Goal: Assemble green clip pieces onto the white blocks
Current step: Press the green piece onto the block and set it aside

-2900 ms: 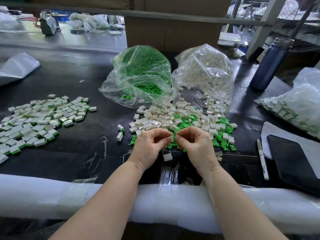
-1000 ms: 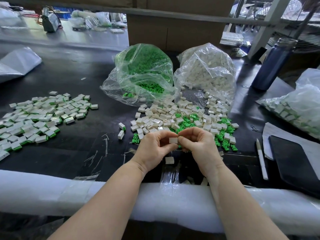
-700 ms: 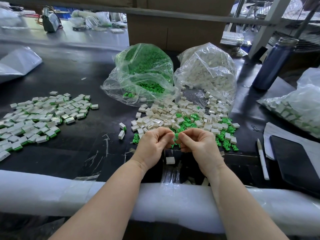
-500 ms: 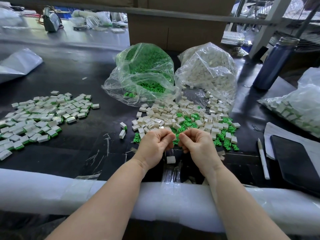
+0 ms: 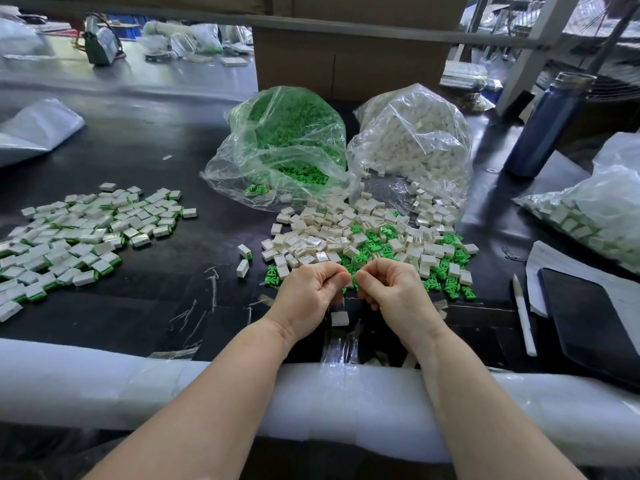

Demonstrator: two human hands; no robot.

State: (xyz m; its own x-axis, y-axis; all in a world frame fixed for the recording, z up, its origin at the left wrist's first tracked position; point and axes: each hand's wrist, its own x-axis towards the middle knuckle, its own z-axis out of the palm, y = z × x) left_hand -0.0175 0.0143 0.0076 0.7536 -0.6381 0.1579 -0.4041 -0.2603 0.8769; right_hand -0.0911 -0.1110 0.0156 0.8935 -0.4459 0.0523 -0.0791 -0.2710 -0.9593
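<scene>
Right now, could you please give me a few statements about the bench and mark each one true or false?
1. The bag of green clips lies to the left of the bag of white blocks. True.
2. The finished pile of white blocks with green edges lies right of the hands. False: it lies far to the left.
3. The left hand and right hand are held close together, fingers curled. True.
4. The blue bottle lies on its side. False: it stands upright at the far right.
5. A single white block lies on the table just below the hands. True.
</scene>
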